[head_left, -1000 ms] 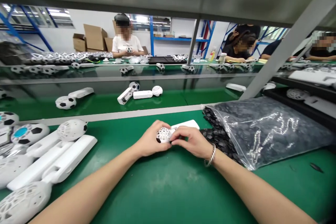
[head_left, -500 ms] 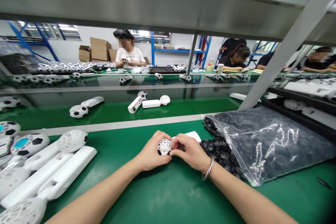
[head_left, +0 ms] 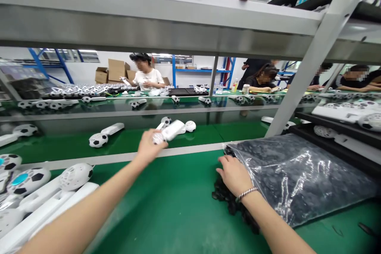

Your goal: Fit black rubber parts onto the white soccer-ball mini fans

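In my left hand [head_left: 150, 147] is a white soccer-ball handheld fan [head_left: 175, 130], gripped by its round head, handle pointing away to the right. It is slightly blurred and hangs over the far green strip, in front of other fans there. My right hand [head_left: 235, 176] lies over a heap of small black plastic pieces [head_left: 228, 200] at the mouth of a clear plastic bag [head_left: 300, 178]. Its thumb and fingers are apart; whether they touch a piece is hidden.
Several white fans [head_left: 76, 176] lie stacked at the left edge. One more fan [head_left: 99, 139] rests on the far strip. A slanted metal post [head_left: 300, 75] and black trays [head_left: 351, 147] stand at right; a shelf beam [head_left: 166, 27] crosses overhead. Co-workers sit across the line.
My left hand has carried the fan forward and left, from the near table to over the far strip. My right hand has left the fan and moved right to the black pieces.
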A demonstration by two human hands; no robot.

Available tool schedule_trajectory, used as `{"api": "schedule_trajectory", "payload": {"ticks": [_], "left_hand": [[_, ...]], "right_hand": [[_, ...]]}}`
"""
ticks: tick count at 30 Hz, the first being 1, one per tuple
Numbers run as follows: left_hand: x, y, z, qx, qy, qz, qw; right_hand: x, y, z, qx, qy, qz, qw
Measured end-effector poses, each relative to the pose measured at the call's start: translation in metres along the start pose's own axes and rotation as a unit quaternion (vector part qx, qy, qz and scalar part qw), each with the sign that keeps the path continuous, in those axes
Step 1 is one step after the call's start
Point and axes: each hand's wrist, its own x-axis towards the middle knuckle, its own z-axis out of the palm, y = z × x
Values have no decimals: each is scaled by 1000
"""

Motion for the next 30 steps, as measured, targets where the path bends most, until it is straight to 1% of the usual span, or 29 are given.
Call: {"api": "schedule_trajectory", "payload": {"ticks": [2, 4, 5, 7, 9, 10, 11, 12, 14, 16, 17, 19, 21, 22, 24, 27, 30], "left_hand": [[40, -17, -8, 39, 47, -50, 997], [69, -37, -13, 79, 70, -89, 990], [78, -47, -15, 98, 74, -103, 987], [89, -64, -13, 135, 66, -126, 981], [95, -72, -4, 170, 52, -131, 975], [98, -72, 4, 185, 46, -119, 974], [102, -68, 15, 199, 37, -91, 975], [105, -60, 27, 208, 23, -48, 977], [111, -37, 58, 213, -19, 56, 975], [113, -9, 92, 205, -73, 147, 965], [113, 3, 109, 202, -96, 177, 959], [111, 24, 137, 208, -132, 210, 946], [111, 37, 154, 225, -143, 219, 939], [112, 40, 157, 233, -145, 218, 936], [116, 44, 156, 244, -154, 212, 934], [122, 42, 139, 252, -173, 180, 935], [123, 35, 117, 257, -164, 93, 948]], "right_hand": [[1, 11, -1, -74, -55, 37, 995], [0, 13, -1, -95, -80, 35, 992], [0, 11, -1, -97, -84, 29, 991], [0, 6, -1, -99, -92, 24, 991], [1, 2, -1, -87, -95, 26, 991], [1, 1, -1, -81, -94, 30, 992], [2, 1, -1, -77, -93, 35, 992], [3, 1, 0, -73, -93, 41, 992], [5, 1, 3, -69, -94, 56, 992], [8, -1, 9, -59, -104, 71, 990], [11, -1, 13, -51, -113, 78, 989], [20, -2, 20, -38, -134, 110, 984], [27, -1, 25, -29, -160, 142, 976], [30, -1, 26, -25, -168, 151, 974], [31, 0, 23, -17, -168, 149, 974], [26, 1, 15, -15, -149, 115, 982], [17, 3, 9, -39, -121, 75, 989]]}}
